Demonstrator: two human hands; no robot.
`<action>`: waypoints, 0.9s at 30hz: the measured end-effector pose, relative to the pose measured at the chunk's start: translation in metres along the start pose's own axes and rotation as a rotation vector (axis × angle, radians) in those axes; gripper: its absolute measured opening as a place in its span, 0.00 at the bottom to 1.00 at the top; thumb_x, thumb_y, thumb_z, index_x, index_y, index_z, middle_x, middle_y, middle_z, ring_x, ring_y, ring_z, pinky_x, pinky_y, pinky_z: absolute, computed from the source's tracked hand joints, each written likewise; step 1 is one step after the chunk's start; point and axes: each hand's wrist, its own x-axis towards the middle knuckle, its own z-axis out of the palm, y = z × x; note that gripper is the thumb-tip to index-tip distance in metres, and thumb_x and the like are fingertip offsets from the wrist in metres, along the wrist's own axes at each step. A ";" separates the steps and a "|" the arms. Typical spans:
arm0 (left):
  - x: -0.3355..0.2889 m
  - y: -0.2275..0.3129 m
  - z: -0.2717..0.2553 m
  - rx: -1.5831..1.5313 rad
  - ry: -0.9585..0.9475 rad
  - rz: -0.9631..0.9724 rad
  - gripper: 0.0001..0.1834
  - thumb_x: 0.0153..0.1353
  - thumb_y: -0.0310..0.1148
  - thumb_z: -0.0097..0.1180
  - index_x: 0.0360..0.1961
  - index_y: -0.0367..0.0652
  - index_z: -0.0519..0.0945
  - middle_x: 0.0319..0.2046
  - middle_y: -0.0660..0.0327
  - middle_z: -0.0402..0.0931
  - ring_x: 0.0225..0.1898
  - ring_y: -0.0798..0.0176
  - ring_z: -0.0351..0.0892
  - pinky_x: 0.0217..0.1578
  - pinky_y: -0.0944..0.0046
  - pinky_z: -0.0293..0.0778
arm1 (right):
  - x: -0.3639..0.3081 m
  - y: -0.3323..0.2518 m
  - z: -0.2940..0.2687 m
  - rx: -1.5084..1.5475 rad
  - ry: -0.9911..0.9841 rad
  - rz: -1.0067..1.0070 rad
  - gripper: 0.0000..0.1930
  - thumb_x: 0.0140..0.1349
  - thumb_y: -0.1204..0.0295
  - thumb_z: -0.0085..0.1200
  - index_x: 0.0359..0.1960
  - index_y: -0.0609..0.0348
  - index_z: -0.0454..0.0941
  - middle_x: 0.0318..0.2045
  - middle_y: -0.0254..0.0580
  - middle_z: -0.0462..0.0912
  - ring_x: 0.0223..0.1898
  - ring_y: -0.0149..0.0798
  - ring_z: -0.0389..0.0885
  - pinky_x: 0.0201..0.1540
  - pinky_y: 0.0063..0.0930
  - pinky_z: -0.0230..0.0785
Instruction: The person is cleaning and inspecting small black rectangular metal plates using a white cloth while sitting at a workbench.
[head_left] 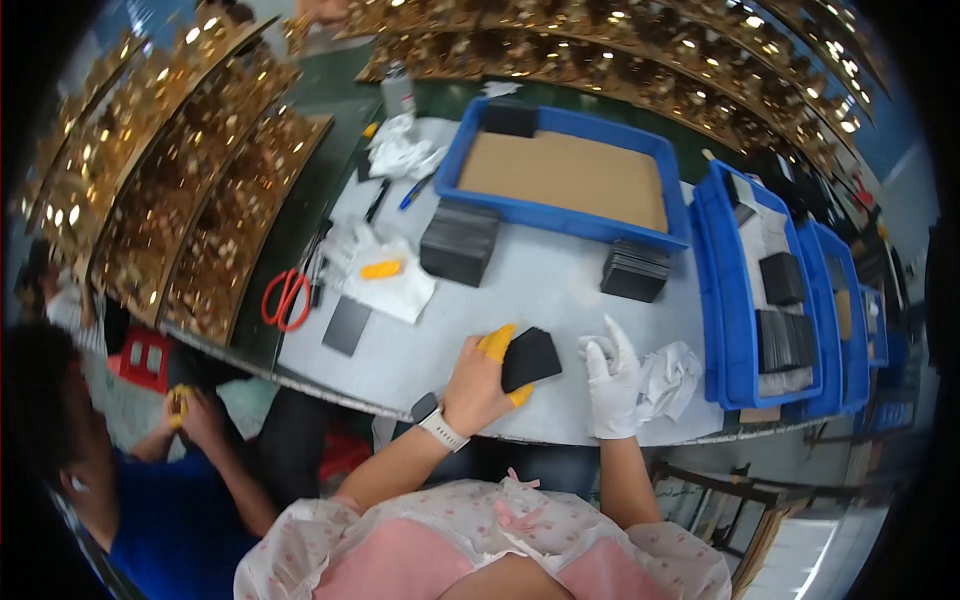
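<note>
Yellow finger cots cover fingertips of my left hand [478, 388], which grips a small stack of black cards [531, 358] above the near part of the white table covering. My right hand [612, 385], in a white glove, is apart from the cards, its fingers spread and nothing in them. Beside it lies a crumpled white cloth [670, 378]. Beyond my hands stand a large block of stacked black cards [460, 243] on the left and a smaller row of black cards [636, 270] on the right. A single dark card [346, 326] lies flat farther left.
A blue tray [560, 207] with a brown bottom spans the back. More blue trays [715, 300] holding black cards line the right. Red-handled scissors [288, 298], pens [415, 192] and an orange piece [381, 269] on white paper lie left. Another person [180, 500] sits at left.
</note>
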 end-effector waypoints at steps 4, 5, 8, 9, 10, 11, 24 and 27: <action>0.004 -0.008 -0.007 -0.057 -0.093 0.089 0.46 0.46 0.35 0.80 0.67 0.33 0.73 0.54 0.46 0.81 0.58 0.41 0.77 0.62 0.49 0.75 | -0.002 -0.009 -0.001 -0.022 -0.024 0.017 0.27 0.75 0.78 0.57 0.74 0.63 0.69 0.48 0.41 0.86 0.47 0.28 0.84 0.54 0.23 0.77; 0.006 -0.010 -0.013 -0.068 -0.124 0.124 0.46 0.46 0.35 0.80 0.67 0.33 0.73 0.54 0.46 0.81 0.58 0.41 0.77 0.62 0.49 0.75 | -0.001 -0.006 0.000 -0.025 0.024 0.016 0.27 0.75 0.78 0.57 0.74 0.63 0.69 0.48 0.41 0.86 0.47 0.28 0.84 0.54 0.23 0.77; 0.023 -0.007 -0.019 -0.063 -0.304 0.232 0.49 0.44 0.33 0.81 0.68 0.36 0.72 0.56 0.48 0.80 0.59 0.41 0.75 0.63 0.49 0.74 | -0.002 0.004 -0.010 -0.143 -0.023 -0.043 0.25 0.76 0.76 0.57 0.73 0.63 0.71 0.47 0.37 0.86 0.46 0.26 0.83 0.52 0.22 0.76; 0.023 -0.010 -0.015 -0.052 -0.320 0.251 0.50 0.43 0.32 0.82 0.69 0.37 0.71 0.57 0.49 0.79 0.60 0.42 0.75 0.63 0.49 0.73 | -0.004 0.001 -0.010 -0.111 -0.014 -0.021 0.24 0.76 0.75 0.58 0.72 0.62 0.72 0.47 0.36 0.86 0.47 0.25 0.83 0.51 0.22 0.76; 0.022 -0.009 -0.014 -0.031 -0.317 0.220 0.51 0.43 0.32 0.82 0.70 0.37 0.70 0.57 0.50 0.79 0.60 0.42 0.74 0.64 0.49 0.72 | -0.004 0.002 -0.010 -0.118 0.045 -0.023 0.24 0.76 0.75 0.58 0.72 0.62 0.72 0.47 0.36 0.86 0.47 0.25 0.83 0.51 0.22 0.76; 0.023 -0.004 -0.014 -0.024 -0.352 0.188 0.52 0.43 0.30 0.82 0.71 0.36 0.69 0.58 0.49 0.78 0.62 0.41 0.73 0.66 0.48 0.71 | -0.004 0.003 -0.012 -0.144 0.000 -0.040 0.24 0.76 0.74 0.58 0.71 0.62 0.73 0.46 0.36 0.86 0.46 0.26 0.83 0.49 0.23 0.77; 0.011 -0.009 -0.016 0.031 -0.263 0.302 0.53 0.33 0.32 0.87 0.65 0.35 0.74 0.59 0.47 0.72 0.61 0.40 0.70 0.63 0.47 0.70 | -0.008 -0.019 -0.036 -0.352 0.010 -0.231 0.24 0.71 0.67 0.57 0.68 0.55 0.76 0.43 0.55 0.88 0.46 0.58 0.87 0.52 0.50 0.78; 0.006 0.003 -0.018 0.050 -0.253 0.270 0.51 0.34 0.32 0.87 0.63 0.33 0.76 0.58 0.48 0.72 0.60 0.41 0.71 0.63 0.49 0.71 | -0.010 -0.018 -0.033 -0.369 0.039 -0.268 0.23 0.72 0.67 0.57 0.67 0.56 0.77 0.42 0.54 0.88 0.45 0.57 0.87 0.50 0.50 0.78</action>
